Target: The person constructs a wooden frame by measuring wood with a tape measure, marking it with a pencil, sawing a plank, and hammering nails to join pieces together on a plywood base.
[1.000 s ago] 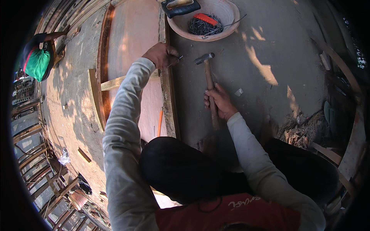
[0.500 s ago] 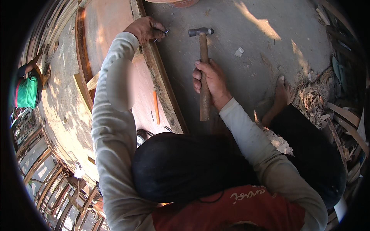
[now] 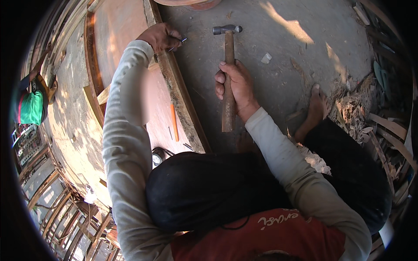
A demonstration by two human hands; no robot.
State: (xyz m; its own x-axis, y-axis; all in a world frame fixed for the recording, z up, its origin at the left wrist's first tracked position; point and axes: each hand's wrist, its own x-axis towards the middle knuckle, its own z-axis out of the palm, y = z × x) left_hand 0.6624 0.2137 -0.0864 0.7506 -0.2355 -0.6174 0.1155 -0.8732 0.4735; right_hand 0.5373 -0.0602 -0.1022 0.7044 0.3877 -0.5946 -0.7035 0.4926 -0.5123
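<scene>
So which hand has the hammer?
The right hand grips the wooden-handled hammer. The left hand instead pinches a small nail at the wooden strip's edge.

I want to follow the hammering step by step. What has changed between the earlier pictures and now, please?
The view has tilted down: the basin that showed whole at the top is now only a rim. The right hand keeps its grip on the hammer, whose head sits nearer the wooden strip than at first. The left hand still pinches a nail at the strip's edge. The orange pencil on the board has not moved.
</scene>
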